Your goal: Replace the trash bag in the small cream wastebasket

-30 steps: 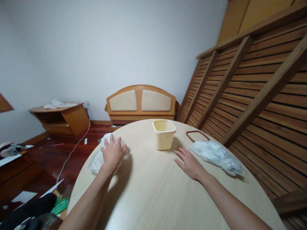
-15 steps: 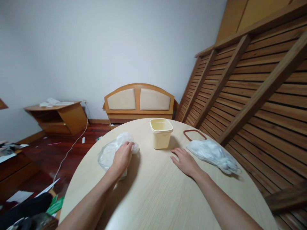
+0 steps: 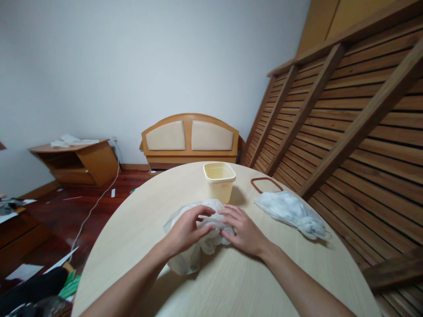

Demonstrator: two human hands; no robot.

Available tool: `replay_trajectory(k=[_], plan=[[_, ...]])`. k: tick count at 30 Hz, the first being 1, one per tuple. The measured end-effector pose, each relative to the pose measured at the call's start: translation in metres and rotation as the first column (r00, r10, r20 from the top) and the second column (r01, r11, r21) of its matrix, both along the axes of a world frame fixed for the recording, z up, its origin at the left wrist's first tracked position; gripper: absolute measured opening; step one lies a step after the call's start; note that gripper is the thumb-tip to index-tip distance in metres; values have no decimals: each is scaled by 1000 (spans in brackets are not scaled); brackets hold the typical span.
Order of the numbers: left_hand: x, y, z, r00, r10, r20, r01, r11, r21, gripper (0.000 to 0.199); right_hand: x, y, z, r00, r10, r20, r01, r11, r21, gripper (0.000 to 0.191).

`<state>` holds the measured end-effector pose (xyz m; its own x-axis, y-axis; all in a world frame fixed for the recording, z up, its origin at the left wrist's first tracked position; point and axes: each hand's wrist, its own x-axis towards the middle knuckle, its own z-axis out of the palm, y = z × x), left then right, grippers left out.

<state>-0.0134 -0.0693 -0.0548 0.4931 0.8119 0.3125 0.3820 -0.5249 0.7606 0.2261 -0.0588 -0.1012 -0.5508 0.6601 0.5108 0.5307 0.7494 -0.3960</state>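
We have both hands at a crumpled, translucent white plastic bag (image 3: pixel 209 242) near the middle of a round, pale wood-grain table (image 3: pixel 251 281). Our left hand (image 3: pixel 185 231) lies over the bag's left part, thumb and forefinger curved and apart with plastic showing in the gap; its other fingers are hidden, so we cannot tell whether they pinch anything. Our right hand (image 3: pixel 246 231) comes from the other side, fingers loosely spread and thumb apart, tips against the plastic.

Directly behind the bag, a pale yellow, square plastic tub (image 3: pixel 220 187) stands upright and topless; the bag overlaps its foot in our view, and we cannot tell if they touch. To the right lie a reddish-brown, rounded-corner frame (image 3: pixel 262 178) and, just in front of it, a second, knotted white plastic bag (image 3: pixel 291 213).

Past the table we see a wooden headboard with two cream panels (image 3: pixel 188 132), a large slatted wooden panel (image 3: pixel 330 125) leaning at right, and at left a low brown wooden cabinet (image 3: pixel 95 165) bearing white papers (image 3: pixel 71 141). A pale cord (image 3: pixel 99 202) trails across the dark red floor (image 3: pixel 84 211). Bright green packaging (image 3: pixel 70 286) sits at lower left, its surface too blurred for us to read.
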Motion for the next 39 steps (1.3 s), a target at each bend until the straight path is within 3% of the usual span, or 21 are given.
replay_trajectory(k=[2,5,7,10,15,21,24,28,31,33,35,39], plan=[[-4,-1,1,998,-12,-62,19,993,118,40,5,5,-1,995,-49,-87,45,998,-50,10],[-8,0,0,980,-20,-197,64,973,220,66,13,12,-2,947,-171,-273,121,974,-192,18],[-10,3,-3,959,-14,-282,76,975,207,86,17,17,-4,885,-275,-376,156,936,-317,25],[-13,7,-10,925,-2,-379,54,991,126,101,23,24,-7,813,-377,-444,190,893,-409,31],[-21,13,-16,875,-26,-483,5,999,-45,107,31,34,-14,739,-464,-489,288,873,-393,35],[-33,20,-17,848,79,-524,-91,996,2,82,39,34,-12,716,-533,-451,422,845,-329,26],[-34,22,-18,857,138,-497,-113,990,81,61,42,31,-10,756,-525,-391,429,849,-309,24],[-22,16,-12,896,279,-346,-158,928,338,40,39,27,-9,796,-469,-381,326,864,-383,27],[-7,5,-7,923,228,-310,-57,878,475,26,35,21,-6,838,-395,-377,222,877,-425,31],[1,-1,-6,912,143,-385,68,872,485,22,35,15,-2,895,-289,-340,143,907,-396,31],[4,-4,-9,881,117,-458,118,884,453,20,36,11,1,948,-169,-268,73,940,-334,36],[1,4,-20,818,169,-550,37,939,343,38,41,9,1,987,-77,-142,32,955,-294,54]])
